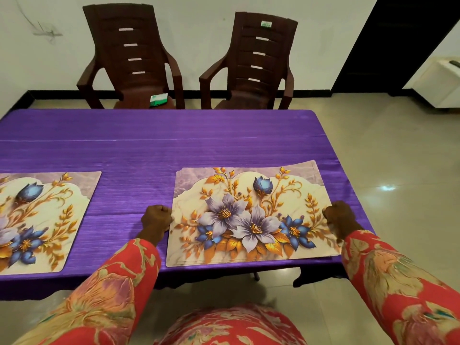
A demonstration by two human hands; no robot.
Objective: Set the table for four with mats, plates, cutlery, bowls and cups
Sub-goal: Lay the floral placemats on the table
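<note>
A stack of floral mats (251, 215) lies near the front right edge of the purple table (154, 145); layered edges show along its near side. My left hand (156, 217) grips the stack's left edge with curled fingers. My right hand (339, 215) grips its right edge the same way. A single floral mat (42, 217) lies flat at the front left, partly cut off by the frame. No plates, cutlery, bowls or cups are in view.
Two brown plastic chairs (129, 58) (258, 63) stand behind the table's far edge; a green and white packet (158, 99) lies on the left seat. A white appliance (440, 80) sits at the far right on the tiled floor.
</note>
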